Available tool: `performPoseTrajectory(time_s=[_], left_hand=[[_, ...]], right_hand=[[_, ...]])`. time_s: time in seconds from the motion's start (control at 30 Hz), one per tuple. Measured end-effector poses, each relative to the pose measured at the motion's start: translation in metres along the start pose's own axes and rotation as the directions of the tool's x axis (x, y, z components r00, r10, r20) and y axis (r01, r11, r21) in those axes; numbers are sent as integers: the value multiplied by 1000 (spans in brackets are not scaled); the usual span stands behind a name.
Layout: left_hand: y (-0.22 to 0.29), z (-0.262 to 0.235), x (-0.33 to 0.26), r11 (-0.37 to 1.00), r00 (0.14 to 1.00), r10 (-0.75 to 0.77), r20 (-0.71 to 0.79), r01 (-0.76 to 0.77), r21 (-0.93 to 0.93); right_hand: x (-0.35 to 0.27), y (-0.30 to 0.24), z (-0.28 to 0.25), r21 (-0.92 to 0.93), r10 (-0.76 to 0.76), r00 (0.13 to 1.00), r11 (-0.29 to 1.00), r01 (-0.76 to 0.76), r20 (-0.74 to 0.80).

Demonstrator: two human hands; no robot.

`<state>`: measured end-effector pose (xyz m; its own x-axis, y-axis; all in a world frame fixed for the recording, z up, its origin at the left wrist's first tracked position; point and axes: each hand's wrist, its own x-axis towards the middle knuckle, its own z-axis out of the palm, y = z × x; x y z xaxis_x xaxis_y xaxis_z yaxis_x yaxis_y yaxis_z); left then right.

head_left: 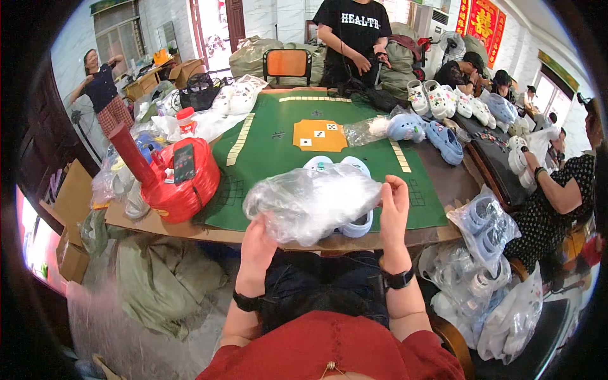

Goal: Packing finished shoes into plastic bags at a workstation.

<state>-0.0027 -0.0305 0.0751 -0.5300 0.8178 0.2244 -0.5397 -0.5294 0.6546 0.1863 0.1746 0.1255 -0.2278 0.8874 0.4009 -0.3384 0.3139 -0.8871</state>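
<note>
A clear, crinkled plastic bag stretches between my two hands above the table's near edge. At the bag's lower left corner, my left hand is closed on the plastic, its fingers partly behind it. My right hand pinches the bag's right edge between thumb and fingers. Behind and below the bag stands a pair of light blue clogs with charms on them; the bag covers most of them. Glare whitens the bag, so I cannot tell whether anything is inside.
A green table mat has an orange centre. To the left sits a red twine roll bearing a phone. More blue clogs and white clogs line the right. Bagged clogs lie beside me. Other people work nearby.
</note>
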Motion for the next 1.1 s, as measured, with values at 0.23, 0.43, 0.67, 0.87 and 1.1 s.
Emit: performPoseTrajectory(time_s=[0.23, 0.43, 0.67, 0.87, 1.1], left_hand=[[-29, 9, -1, 966, 986, 17, -169, 27, 259], [-23, -8, 0, 824, 947, 191, -259, -12, 566], [20, -65, -2, 925, 731, 376, -570, -256, 282], [2, -46, -8, 877, 906, 269, -327, -90, 473], [-12, -25, -11, 756, 957, 290, 33, -250, 605]], right_hand=[[-44, -23, 23, -326, -152, 884, 891, 316, 443], [-21, 31, 1, -282, 106, 935, 959, -7, 338], [18, 12, -35, 329, 44, 981, 944, 20, -186], [-9, 17, -4, -141, 112, 929, 988, -65, 352], [-25, 43, 4, 2, 202, 911, 976, -218, 360]])
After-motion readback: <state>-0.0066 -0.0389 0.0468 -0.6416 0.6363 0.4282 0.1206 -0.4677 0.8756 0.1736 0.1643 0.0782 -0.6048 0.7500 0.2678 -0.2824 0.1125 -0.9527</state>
